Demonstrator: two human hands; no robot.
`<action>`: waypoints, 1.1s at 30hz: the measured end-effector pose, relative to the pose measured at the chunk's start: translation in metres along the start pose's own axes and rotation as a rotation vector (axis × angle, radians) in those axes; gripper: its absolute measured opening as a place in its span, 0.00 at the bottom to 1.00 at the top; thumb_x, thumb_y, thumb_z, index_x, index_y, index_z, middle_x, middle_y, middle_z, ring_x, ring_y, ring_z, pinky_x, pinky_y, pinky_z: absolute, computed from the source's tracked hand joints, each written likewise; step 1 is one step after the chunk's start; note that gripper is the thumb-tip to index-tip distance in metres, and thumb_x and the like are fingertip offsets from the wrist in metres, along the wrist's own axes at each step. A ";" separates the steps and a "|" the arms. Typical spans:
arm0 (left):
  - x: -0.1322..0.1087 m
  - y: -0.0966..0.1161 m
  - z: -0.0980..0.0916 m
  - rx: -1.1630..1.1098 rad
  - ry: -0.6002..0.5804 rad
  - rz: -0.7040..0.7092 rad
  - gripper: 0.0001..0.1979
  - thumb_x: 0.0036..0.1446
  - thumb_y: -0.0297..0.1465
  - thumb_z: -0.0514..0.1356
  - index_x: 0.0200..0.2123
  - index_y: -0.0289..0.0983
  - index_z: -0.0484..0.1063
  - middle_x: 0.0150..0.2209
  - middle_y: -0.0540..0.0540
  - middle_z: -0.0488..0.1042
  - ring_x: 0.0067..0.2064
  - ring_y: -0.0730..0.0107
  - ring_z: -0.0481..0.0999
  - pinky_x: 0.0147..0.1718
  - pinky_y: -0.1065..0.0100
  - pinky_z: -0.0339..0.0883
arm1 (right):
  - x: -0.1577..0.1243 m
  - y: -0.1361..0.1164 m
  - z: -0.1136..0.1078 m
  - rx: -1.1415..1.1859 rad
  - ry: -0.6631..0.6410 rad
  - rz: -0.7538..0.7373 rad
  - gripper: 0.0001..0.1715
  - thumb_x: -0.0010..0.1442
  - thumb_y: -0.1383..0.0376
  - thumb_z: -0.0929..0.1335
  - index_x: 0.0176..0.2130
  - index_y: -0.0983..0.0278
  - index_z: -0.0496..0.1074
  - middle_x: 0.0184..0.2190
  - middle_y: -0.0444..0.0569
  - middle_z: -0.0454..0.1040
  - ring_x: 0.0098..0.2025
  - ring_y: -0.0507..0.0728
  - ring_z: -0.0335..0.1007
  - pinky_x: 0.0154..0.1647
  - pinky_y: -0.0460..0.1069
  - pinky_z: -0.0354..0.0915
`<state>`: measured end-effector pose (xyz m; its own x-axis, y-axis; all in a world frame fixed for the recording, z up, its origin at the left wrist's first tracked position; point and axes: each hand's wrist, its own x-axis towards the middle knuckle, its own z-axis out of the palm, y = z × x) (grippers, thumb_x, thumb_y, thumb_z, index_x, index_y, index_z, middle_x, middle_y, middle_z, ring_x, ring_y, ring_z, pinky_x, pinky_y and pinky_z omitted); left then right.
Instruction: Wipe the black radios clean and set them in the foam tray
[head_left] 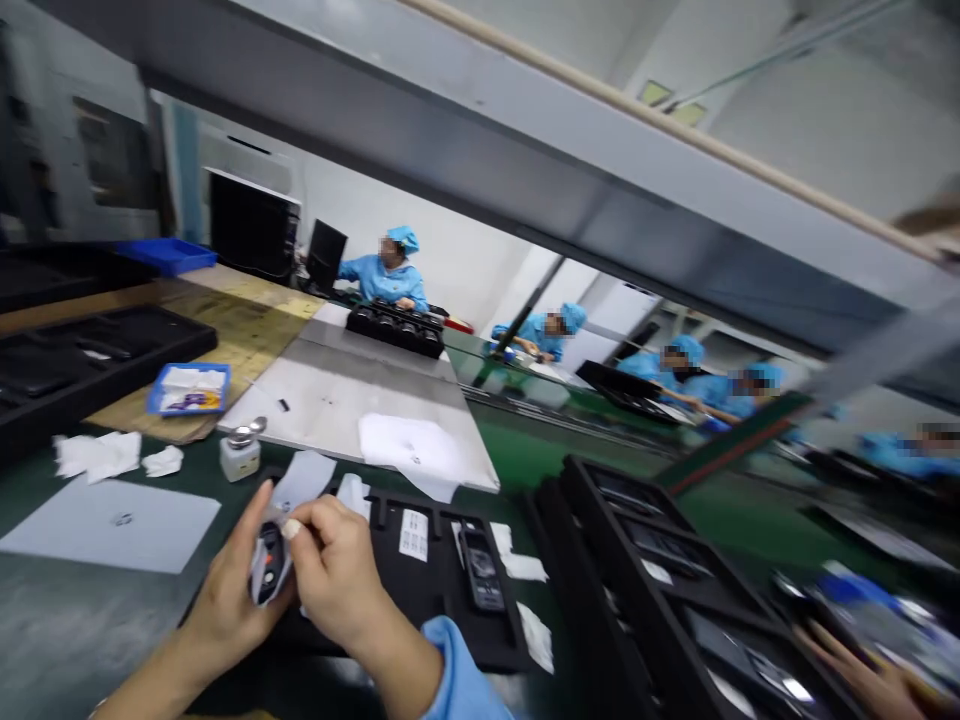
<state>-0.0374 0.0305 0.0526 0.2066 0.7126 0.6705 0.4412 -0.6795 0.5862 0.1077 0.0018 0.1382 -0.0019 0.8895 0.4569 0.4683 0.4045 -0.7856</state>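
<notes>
My left hand (234,590) is wrapped round a small dark handheld device (268,562) with an orange dot and light edges, held tilted on its side. Pale, thin material, paper or film, shows around the device's upper end. Close against it, my right hand (341,570) is closed in a pinch at the device's top; what lies between its fingertips is hidden. Beneath both hands is a black foam tray (382,590). A dark keypad phone (481,568) lies in the tray's right part, beside a white label sheet (413,535).
A metal-capped dispenser bottle (240,458), crumpled tissues (97,455) and a white sheet (112,525) lie to the left. A blue box (189,390) stands behind them. Stacked black trays (637,560) holding devices rise at right, near another person's hand (862,665). A shelf (480,120) hangs overhead.
</notes>
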 end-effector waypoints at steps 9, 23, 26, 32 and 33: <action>0.030 0.052 0.050 -0.210 -0.016 0.035 0.45 0.55 0.39 0.64 0.71 0.40 0.46 0.45 0.42 0.73 0.41 0.58 0.77 0.41 0.60 0.74 | -0.008 -0.004 -0.077 0.313 0.247 -0.025 0.09 0.61 0.62 0.67 0.30 0.63 0.72 0.27 0.43 0.70 0.30 0.52 0.67 0.36 0.46 0.65; 0.093 0.098 0.236 0.436 -0.612 -0.253 0.34 0.62 0.29 0.49 0.69 0.23 0.44 0.54 0.23 0.68 0.55 0.39 0.73 0.50 0.48 0.67 | -0.151 0.151 -0.172 0.153 0.704 0.431 0.16 0.63 0.54 0.67 0.31 0.63 0.73 0.23 0.43 0.69 0.25 0.53 0.64 0.25 0.46 0.61; 0.073 0.124 0.252 0.458 -0.675 -0.159 0.34 0.67 0.36 0.47 0.71 0.31 0.40 0.54 0.29 0.68 0.56 0.41 0.71 0.52 0.50 0.64 | -0.196 0.172 -0.164 -0.080 0.737 0.320 0.13 0.66 0.59 0.64 0.35 0.61 0.75 0.28 0.47 0.74 0.31 0.57 0.72 0.31 0.49 0.69; 0.039 0.162 0.302 0.457 -0.879 -0.200 0.48 0.60 0.48 0.58 0.72 0.30 0.39 0.47 0.30 0.72 0.44 0.44 0.78 0.40 0.56 0.68 | -0.222 0.187 -0.144 -0.185 0.727 0.051 0.11 0.67 0.68 0.63 0.41 0.62 0.75 0.31 0.49 0.76 0.33 0.55 0.75 0.34 0.48 0.71; 0.038 0.163 0.306 0.456 -0.892 -0.218 0.50 0.58 0.49 0.59 0.72 0.30 0.39 0.48 0.29 0.71 0.45 0.43 0.78 0.41 0.56 0.68 | -0.222 0.188 -0.143 -0.179 0.738 0.046 0.11 0.67 0.68 0.63 0.41 0.62 0.75 0.31 0.49 0.76 0.33 0.55 0.75 0.34 0.48 0.71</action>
<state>0.3098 0.0005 0.0344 0.5740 0.8098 -0.1214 0.7987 -0.5209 0.3013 0.3226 -0.1500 -0.0517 0.5832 0.5061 0.6354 0.5899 0.2738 -0.7596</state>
